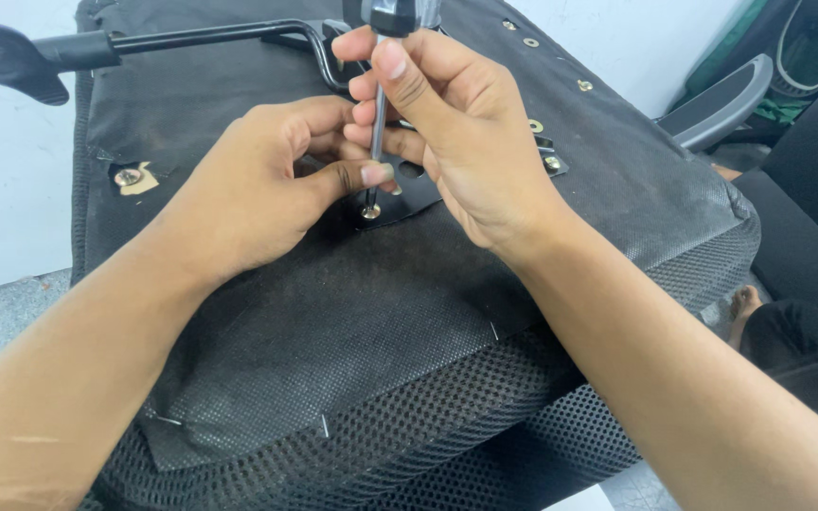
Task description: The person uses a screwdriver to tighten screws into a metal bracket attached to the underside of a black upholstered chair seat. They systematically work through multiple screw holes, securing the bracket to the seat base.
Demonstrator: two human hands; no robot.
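Note:
An upturned office chair seat lies before me, its underside covered in black fabric with mesh sides. My right hand grips a screwdriver held upright, its black handle at the top edge and its metal shaft pointing down. The tip rests on a brass-coloured screw at the edge of a black metal plate. My left hand rests on the fabric, thumb and fingers steadying the lower shaft just above the screw.
A black armrest bracket with its pad crosses the top left. Further screws and eyelets dot the seat's far side, one at left. Another chair's armrest and someone's bare foot lie at right.

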